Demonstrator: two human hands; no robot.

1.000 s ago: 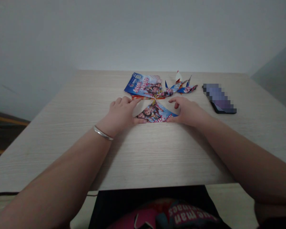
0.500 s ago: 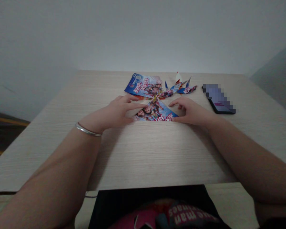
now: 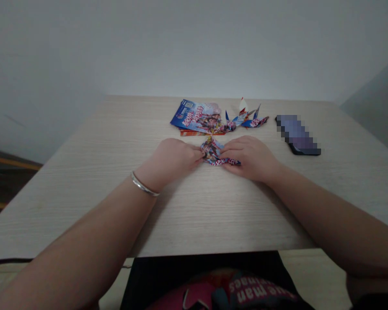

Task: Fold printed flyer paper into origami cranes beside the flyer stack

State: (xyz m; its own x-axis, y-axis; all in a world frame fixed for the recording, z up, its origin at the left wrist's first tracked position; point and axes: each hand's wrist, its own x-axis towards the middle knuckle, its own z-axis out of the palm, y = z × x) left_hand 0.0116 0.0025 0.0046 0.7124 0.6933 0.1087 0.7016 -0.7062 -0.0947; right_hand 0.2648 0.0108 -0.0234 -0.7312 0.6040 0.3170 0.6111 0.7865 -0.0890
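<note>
A printed sheet of folded paper (image 3: 212,148), blue with red-and-white lettering along its near edge, is bunched up between my two hands on the table. My left hand (image 3: 177,157), with a silver bangle at the wrist, pinches its left side; the thumb is mostly hidden. On the right, my right hand (image 3: 250,157) has its fingers and thumb closed on the other side, and a lettered corner sticks out under the fingers. Just beyond lie a stack of printed leaflets (image 3: 194,116) and, to their right, folded paper figures (image 3: 245,118) with pointed tips.
A dark phone (image 3: 299,134) lies at the right of the pale wood-grain table (image 3: 194,206). A wall (image 3: 194,47) rises behind the table's far edge. Below the near edge are dark clothing and a pink print (image 3: 200,292).
Both hands have come closer together. The paper, a flat triangle before, is now squeezed narrower and buckled upward, with its corners folded inward. The leaflets and phone remain in place.
</note>
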